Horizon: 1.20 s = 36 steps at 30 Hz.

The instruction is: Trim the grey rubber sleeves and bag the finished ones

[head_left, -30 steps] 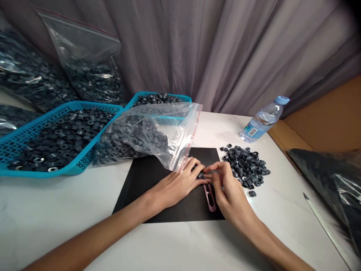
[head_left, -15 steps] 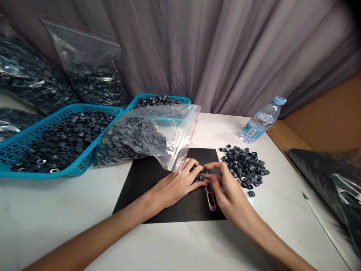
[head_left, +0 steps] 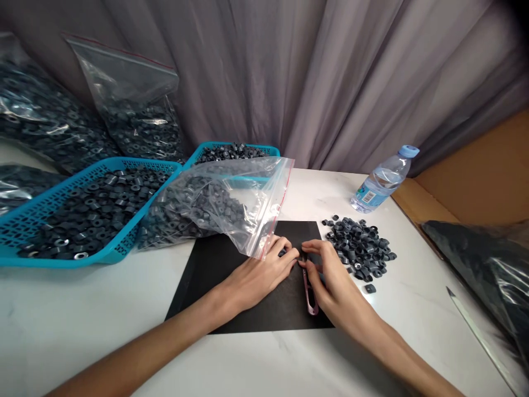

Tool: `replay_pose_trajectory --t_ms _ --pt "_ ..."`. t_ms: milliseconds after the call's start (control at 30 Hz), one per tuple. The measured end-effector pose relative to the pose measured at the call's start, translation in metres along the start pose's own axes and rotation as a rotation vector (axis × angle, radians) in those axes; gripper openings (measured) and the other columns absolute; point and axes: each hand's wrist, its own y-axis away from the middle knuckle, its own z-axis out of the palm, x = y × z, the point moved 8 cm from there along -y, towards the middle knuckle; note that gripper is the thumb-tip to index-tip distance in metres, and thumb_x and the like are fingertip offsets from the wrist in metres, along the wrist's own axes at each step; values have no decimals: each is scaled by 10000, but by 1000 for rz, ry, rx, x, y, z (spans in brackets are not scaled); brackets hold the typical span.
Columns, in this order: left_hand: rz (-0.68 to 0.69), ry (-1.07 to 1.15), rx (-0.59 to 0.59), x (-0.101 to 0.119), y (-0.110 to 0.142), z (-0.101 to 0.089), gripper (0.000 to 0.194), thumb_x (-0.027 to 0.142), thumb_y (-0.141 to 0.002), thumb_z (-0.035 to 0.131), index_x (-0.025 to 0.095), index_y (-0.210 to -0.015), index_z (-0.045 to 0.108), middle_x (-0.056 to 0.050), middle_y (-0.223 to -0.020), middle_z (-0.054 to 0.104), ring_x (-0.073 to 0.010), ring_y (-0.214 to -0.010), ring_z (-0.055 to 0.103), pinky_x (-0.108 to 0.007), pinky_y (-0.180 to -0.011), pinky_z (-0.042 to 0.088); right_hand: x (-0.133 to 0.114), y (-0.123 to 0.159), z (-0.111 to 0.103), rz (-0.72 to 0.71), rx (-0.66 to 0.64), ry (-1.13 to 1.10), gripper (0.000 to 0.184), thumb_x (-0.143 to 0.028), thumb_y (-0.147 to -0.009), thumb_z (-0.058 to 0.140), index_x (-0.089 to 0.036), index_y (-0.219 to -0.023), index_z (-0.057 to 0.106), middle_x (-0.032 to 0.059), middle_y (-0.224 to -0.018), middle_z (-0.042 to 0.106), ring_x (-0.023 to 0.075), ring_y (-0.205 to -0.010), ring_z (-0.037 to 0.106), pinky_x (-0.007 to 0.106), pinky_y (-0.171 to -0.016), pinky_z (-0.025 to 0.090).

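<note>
My left hand (head_left: 273,269) rests on the black mat (head_left: 231,270), its fingers curled over a small dark-grey part (head_left: 282,252), mostly hidden. Close by on the right, my right hand (head_left: 328,270) pinches thumb and fingertips together at the top end of a slim pink tool with a slotted handle (head_left: 311,300). The tool leans on its edge, with its lower end towards the mat's front. Its upper end is hidden by the fingers. Just beyond my right hand lies a loose pile of small dark-grey hollow parts (head_left: 361,245).
A clear zip bag of dark parts (head_left: 198,204) overlaps the mat's back left. Blue baskets (head_left: 119,251) of similar parts stand on the left, with more bags (head_left: 136,118) behind. A water bottle (head_left: 382,182), a long pointed strip (head_left: 475,331) and a cardboard box (head_left: 475,176) are on the right.
My right hand has drawn slightly away from the left, from the dark parts to the pink tool's top end. The tool has tipped onto its edge. My left fingers have curled in more.
</note>
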Motion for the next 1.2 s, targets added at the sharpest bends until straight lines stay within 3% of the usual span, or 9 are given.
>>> replay_pose_trajectory --t_ms 300,500,767,1200 --pt "86 -91 29 11 -1 -5 195 334 -1040 493 211 -1126 617 -89 -1137 618 -276 -1093 591 -447 -968 481 -4 -6 -4 -66 42 68 232 -267 -1059 323 -242 -1238 468 141 -1195 560 286 -1141 640 498 -945 582" --pt "140 -331 16 21 4 4 216 191 -1009 516 214 -1222 544 -106 -1236 627 -304 -1215 583 -412 -937 512 2 -10 -4 -72 83 121 187 -235 -1058 358 -222 -1204 475 121 -1183 569 245 -1089 613 453 -951 547" --pt "45 -421 75 12 6 5 129 243 -1025 469 173 -1078 563 -110 -1115 683 -278 -1085 659 -353 -817 539 1 -12 1 -146 84 167 197 -196 -1056 347 -218 -1182 496 108 -1135 555 235 -1052 596 423 -934 535" --pt "55 -464 133 -13 -15 -3 130 246 -1003 493 174 -989 600 -73 -927 691 -253 -867 690 -344 -685 506 -1 -14 4 -236 90 198 175 -150 -1035 389 -216 -1126 524 109 -1113 551 250 -1060 558 442 -948 519"
